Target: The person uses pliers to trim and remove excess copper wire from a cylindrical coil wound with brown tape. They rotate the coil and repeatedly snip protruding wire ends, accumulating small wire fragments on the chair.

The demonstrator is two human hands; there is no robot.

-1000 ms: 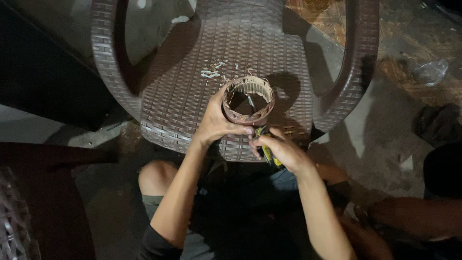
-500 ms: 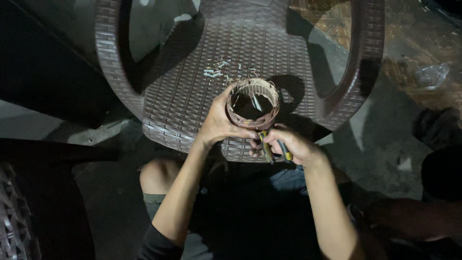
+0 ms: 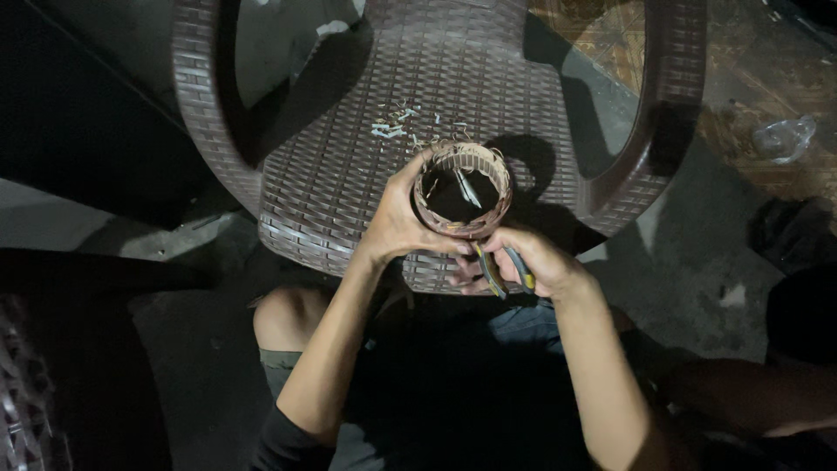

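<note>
Nearest us, our right hand (image 3: 532, 262) is closed around one pair of pliers (image 3: 497, 270) with dark and yellow handles, just below the ring. Our left hand (image 3: 397, 222) clamps the side of the single copper-wound ring (image 3: 462, 187), held over the front of one brown woven chair (image 3: 349, 157). We judge the ring stiff and fairly heavy, its fine wires fragile, so the outer rim is the safe hold; beyond it lies one small scatter of pale scraps (image 3: 392, 126).

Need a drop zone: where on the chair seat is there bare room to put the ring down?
Free: the seat left of the left hand, up to the left armrest, and the far seat beyond the scraps. Crowded: the front edge, where the left hand grips the ring and the right hand holds pliers.
</note>
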